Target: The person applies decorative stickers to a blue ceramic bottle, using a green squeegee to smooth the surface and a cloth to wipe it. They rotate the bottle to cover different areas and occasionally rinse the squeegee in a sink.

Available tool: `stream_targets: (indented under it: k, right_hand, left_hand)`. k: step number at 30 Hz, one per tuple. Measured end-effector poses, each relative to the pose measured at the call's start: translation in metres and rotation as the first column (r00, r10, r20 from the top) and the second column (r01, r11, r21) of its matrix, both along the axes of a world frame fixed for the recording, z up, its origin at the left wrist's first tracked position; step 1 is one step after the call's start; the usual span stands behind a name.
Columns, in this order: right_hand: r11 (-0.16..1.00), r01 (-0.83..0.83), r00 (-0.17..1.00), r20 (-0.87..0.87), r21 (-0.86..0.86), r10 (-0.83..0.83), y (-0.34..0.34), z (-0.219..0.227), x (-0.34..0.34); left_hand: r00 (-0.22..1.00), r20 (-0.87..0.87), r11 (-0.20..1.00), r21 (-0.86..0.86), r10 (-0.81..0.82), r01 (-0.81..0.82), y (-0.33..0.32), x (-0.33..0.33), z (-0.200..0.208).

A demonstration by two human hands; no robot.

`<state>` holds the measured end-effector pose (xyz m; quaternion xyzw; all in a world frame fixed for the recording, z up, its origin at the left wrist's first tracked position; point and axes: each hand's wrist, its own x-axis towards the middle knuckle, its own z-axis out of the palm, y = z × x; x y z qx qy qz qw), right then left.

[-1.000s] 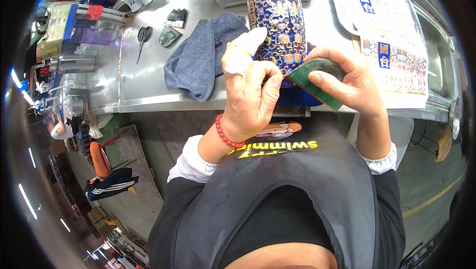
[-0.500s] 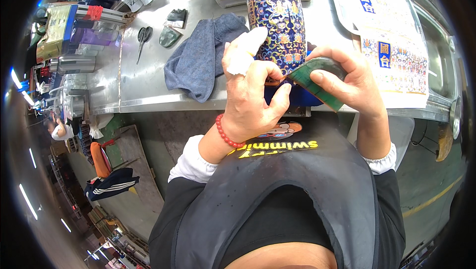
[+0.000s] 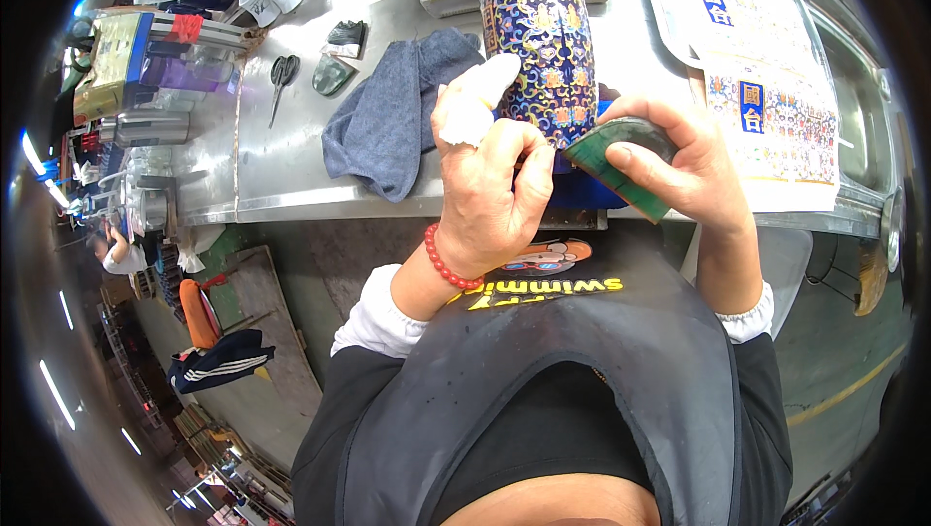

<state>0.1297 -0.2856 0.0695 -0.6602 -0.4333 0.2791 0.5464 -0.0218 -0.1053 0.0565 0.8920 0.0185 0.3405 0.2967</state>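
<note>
A dark blue bottle (image 3: 543, 51) with a colourful floral pattern lies on the bench, its neck pointing away from me. My left hand (image 3: 485, 182) is at the bottle's lower left end, thumb and index finger pinched together there; whatever is between them is too small to make out. White wrapping (image 3: 467, 119) covers some of its other fingers. Between the thumb and fingers of my right hand (image 3: 693, 162) is a flat green scraper (image 3: 630, 162), its tip beside the bottle's lower right end. Part of a blue support (image 3: 596, 194) shows beneath the bottle.
A grey-blue cloth (image 3: 373, 119) lies left of the bottle on the metal bench (image 3: 281, 162). Farther left are black scissors (image 3: 281, 80), a second green scraper piece (image 3: 332, 75) and a small black-and-white item (image 3: 345, 36). Printed decal sheets (image 3: 776, 128) lie on the right.
My left thumb has moved up against the index finger, closing the gap between them. The scraper in my right hand has shifted and tilted slightly at the bottle's end.
</note>
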Motion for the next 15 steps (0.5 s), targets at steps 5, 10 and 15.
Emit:
stream_targets:
  k: [5, 10, 15]
  right_hand:
    - [1.0, 0.0, 0.999, -0.041, -0.029, -0.001, 0.002, 0.0, -0.003]
    - [1.0, 0.022, 0.995, -0.102, -0.003, -0.022, 0.0, -0.001, -0.003]
    - [0.991, 0.131, 0.965, -0.234, 0.03, -0.121, -0.011, -0.002, 0.001]
  left_hand:
    - [1.0, -0.003, 0.999, -0.032, -0.009, 0.008, 0.001, -0.002, -0.001]
    - [1.0, 0.006, 0.999, -0.028, -0.031, 0.031, 0.003, -0.007, -0.001]
    - [0.997, -0.069, 0.982, 0.186, -0.032, 0.045, 0.001, -0.018, 0.002]
